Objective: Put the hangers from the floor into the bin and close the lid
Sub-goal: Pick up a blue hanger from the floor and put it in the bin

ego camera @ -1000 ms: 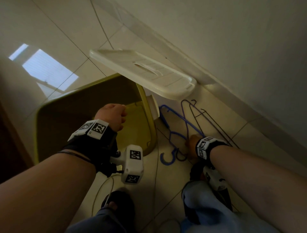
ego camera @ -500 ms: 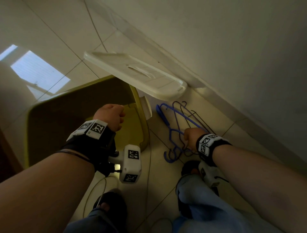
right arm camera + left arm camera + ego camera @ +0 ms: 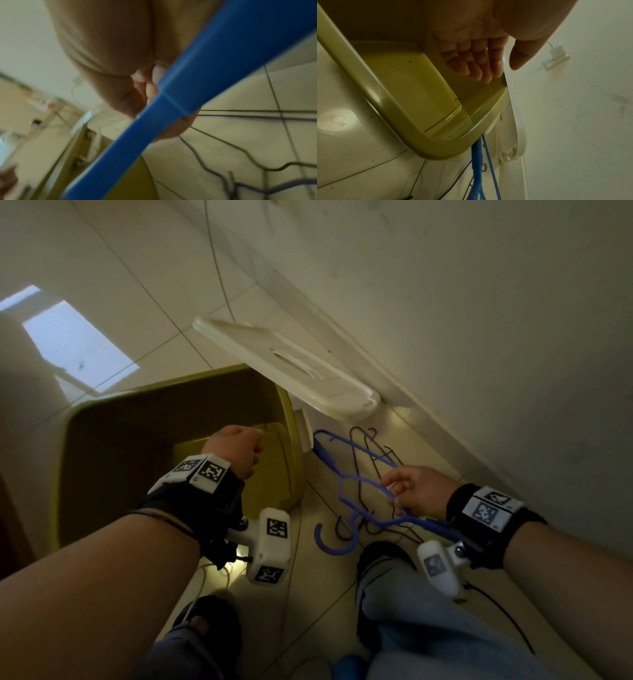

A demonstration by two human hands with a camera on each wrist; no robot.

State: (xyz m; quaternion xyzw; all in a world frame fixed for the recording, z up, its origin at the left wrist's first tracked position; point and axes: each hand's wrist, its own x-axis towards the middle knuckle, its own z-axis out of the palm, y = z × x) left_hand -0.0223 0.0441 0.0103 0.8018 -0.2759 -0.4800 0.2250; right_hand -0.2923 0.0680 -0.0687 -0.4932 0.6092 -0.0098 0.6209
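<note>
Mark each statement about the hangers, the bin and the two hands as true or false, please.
1. The right hand grips the blue plastic hanger. True.
2. The olive-green plastic bin is closed. False: it is open, and its cream plastic lid leans against the wall.
3. The left hand holds a hanger. False: it holds nothing, over the bin.
4. Thin dark wire hangers are beside the blue one. True.
5. The blue hanger already lies inside the bin. False: it is outside, to the right of the bin.

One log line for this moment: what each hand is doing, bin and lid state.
right hand: grips blue hanger | left hand: over bin, holds nothing | lid: open | wire hangers: floor
</note>
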